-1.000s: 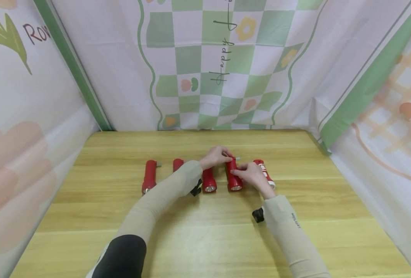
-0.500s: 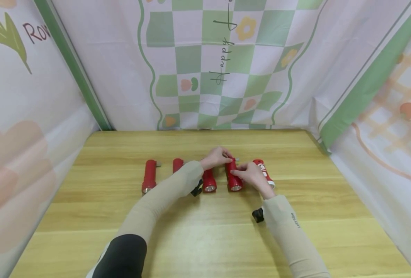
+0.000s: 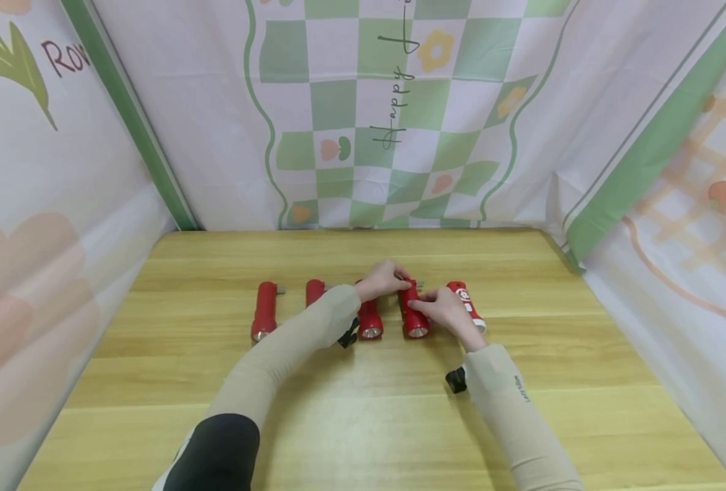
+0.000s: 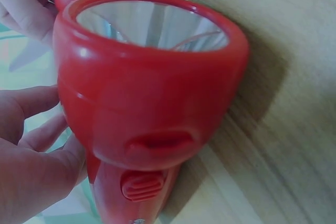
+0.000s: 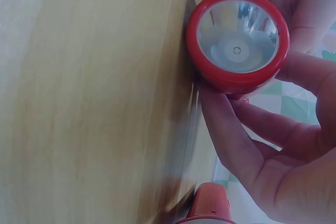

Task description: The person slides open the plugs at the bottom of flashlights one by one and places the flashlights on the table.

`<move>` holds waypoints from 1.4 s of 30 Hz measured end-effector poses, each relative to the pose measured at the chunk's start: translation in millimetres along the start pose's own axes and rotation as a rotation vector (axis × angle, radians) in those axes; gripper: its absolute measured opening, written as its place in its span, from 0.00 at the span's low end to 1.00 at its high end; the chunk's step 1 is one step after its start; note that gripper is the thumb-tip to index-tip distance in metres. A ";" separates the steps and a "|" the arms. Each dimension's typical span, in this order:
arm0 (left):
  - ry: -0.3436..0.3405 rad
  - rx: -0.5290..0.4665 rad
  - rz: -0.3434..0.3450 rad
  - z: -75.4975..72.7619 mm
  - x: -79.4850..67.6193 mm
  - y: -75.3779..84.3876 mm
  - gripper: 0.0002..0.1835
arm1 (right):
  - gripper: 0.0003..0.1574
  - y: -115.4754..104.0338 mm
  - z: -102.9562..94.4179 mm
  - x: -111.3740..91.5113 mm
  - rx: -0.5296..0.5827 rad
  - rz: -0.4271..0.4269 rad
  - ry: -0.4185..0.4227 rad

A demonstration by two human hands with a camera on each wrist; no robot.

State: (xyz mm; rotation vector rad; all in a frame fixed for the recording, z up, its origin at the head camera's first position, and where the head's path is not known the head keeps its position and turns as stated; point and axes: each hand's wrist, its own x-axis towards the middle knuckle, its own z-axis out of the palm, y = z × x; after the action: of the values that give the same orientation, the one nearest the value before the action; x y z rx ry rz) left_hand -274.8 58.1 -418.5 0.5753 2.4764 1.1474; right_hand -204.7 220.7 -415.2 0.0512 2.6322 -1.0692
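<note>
Five-part row aside, the red flashlight (image 3: 415, 319) under both hands lies with its lens toward me. My right hand (image 3: 444, 307) grips its body from the right, thumb and fingers on either side, as the right wrist view shows around the flashlight's head (image 5: 236, 51). At the far end, my left hand (image 3: 383, 279) pinches the tail, where a small grey plug (image 3: 420, 284) sticks out to the right. The left forearm reaches over a neighbouring red flashlight (image 3: 370, 322), whose lens and switch fill the left wrist view. Left fingers (image 4: 37, 177) show behind it.
Further left lie two more red flashlights, one (image 3: 265, 310) with a grey plug out and one (image 3: 314, 290) partly covered by the sleeve. A red flashlight with white print (image 3: 466, 303) lies right of the right hand. Printed curtains (image 3: 394, 136) enclose the wooden table (image 3: 363, 423).
The grey plug at the tail has shifted slightly toward me. Both hands stay almost in place on the same flashlight.
</note>
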 end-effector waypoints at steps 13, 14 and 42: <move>-0.029 0.015 0.000 0.0 1.4 0.2 0.18 | 0.25 0.3 -1.6 -0.8 -0.035 -0.002 0.001; -0.031 0.014 -0.001 0.2 1.6 0.1 0.18 | 0.25 0.4 -1.5 -0.9 -0.039 -0.001 0.002; 0.010 0.009 0.006 -8.5 5.1 4.4 0.19 | 0.30 1.6 -19.8 -8.0 -0.059 -0.050 0.053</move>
State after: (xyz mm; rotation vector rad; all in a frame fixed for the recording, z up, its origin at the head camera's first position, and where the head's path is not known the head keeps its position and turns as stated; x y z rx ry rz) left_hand -282.2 57.8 -410.6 0.5812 2.4908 1.1449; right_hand -202.0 236.1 -400.6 0.0017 2.7237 -1.0192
